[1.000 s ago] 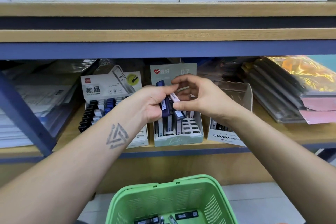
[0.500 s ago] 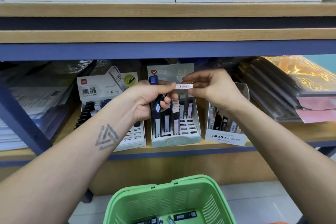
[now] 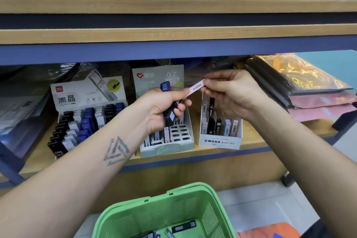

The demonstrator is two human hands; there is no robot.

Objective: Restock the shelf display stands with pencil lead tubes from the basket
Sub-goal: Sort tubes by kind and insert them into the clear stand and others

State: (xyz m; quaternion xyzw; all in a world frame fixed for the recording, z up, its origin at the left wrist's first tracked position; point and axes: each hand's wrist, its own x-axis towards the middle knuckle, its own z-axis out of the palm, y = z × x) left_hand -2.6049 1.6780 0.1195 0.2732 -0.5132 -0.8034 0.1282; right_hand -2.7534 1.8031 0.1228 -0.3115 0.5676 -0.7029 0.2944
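1. Left hand (image 3: 164, 108): fingers curled round a bundle of dark lead tubes (image 3: 170, 111), held above the middle display stand (image 3: 168, 147).
2. Right hand (image 3: 233, 94): pinches a pale tube (image 3: 196, 89) by its right end.
3. Green basket (image 3: 154, 214): near, below the shelf (image 3: 251, 141), with tubes inside.

Wooden shelves (image 3: 173, 35) with blue rails (image 3: 116, 50) run above the grip; pale floor tiles (image 3: 260, 205) lie below it.

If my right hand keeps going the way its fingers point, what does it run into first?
Probably the left hand: the right hand points leftward, pinching a pale tube whose far end already reaches the left thumb. Depth is unclear.
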